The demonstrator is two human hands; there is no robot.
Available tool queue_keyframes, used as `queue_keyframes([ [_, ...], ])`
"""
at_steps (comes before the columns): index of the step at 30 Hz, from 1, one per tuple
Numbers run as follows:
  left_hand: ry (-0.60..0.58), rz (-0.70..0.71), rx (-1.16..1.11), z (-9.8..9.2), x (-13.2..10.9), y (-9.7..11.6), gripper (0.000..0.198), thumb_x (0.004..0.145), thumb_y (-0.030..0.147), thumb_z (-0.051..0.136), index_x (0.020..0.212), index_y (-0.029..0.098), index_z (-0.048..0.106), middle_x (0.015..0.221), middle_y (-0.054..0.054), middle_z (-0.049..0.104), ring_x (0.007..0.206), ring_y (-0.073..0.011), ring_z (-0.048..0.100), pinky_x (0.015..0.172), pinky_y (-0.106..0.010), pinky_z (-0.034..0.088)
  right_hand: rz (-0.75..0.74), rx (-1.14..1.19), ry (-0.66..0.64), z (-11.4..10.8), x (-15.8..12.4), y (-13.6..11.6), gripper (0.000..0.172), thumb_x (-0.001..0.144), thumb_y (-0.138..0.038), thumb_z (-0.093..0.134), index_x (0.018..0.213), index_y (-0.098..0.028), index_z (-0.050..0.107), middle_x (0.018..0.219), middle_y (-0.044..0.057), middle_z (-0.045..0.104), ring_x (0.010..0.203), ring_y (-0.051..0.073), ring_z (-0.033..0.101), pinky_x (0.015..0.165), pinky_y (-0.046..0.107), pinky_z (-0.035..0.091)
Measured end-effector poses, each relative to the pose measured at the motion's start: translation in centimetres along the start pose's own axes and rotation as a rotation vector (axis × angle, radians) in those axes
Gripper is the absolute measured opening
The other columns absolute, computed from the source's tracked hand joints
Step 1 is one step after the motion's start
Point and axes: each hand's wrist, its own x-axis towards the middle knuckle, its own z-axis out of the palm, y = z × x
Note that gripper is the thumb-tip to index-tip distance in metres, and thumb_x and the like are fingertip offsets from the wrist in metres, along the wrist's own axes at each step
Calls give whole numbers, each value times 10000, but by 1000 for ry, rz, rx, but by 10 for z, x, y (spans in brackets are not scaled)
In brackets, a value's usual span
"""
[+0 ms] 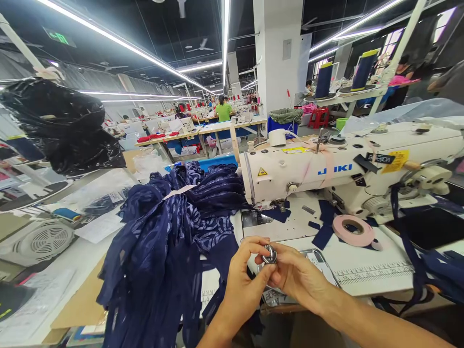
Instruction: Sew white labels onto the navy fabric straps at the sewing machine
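Between my two hands, just in front of the sewing machine [300,166], is a small, round, shiny metal bobbin case [269,254]. My left hand [247,270] pinches it with thumb and fingers from the left. From the other side the fingers of my right hand [295,270] close on it too, partly hidden behind the case. Below the hands lies a metal tin [316,261] with small things in it, partly covered by the right hand. To the left, a large heap of navy patterned fabric pieces [155,241] spills over the table edge.
A roll of pink tape [353,230] and navy scraps [324,237] lie right of my hands, above a printed ruler strip [373,274]. A black plastic bag [61,125] hangs at left. Cones of navy thread [364,70] stand at right. Other people work farther back.
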Motion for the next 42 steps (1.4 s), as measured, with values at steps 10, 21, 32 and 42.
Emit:
queue_keyframes([
  [10, 68, 66, 13, 0, 23, 4, 136, 745, 158, 587, 855, 192, 516, 968, -30, 556, 947, -172, 552, 866, -310, 408, -164, 103, 191, -16, -2, -15, 217, 669, -261, 627, 817, -107, 663, 661, 18, 592, 473, 59, 422, 523, 223, 379],
  [21, -440, 97, 709, 24, 76, -69, 260, 638, 13, 512, 830, 173, 587, 892, -44, 635, 886, -209, 574, 812, -363, 454, -364, -32, 235, -30, -19, -48, 282, 692, -423, 669, 777, -155, 645, 588, -32, 496, 458, 45, 369, 513, 222, 330],
  [32, -231, 801, 846, 1, 85, -116, 543, 792, 304, 537, 1306, 199, 396, 1228, -106, 538, 1147, -242, 490, 914, -348, 467, -1075, -1043, 533, 6, -50, -188, 268, 778, -423, 547, 915, -197, 590, 612, -21, 498, 536, 112, 453, 552, 272, 355],
  [42, -251, 904, 910, 2, 82, -113, 482, 834, 366, 485, 1286, 209, 429, 1227, -95, 539, 1174, -257, 458, 911, -368, 462, -749, -2664, 816, 30, 46, -265, 217, 868, -281, 383, 900, -156, 557, 891, 99, 642, 816, 215, 575, 613, 281, 336],
])
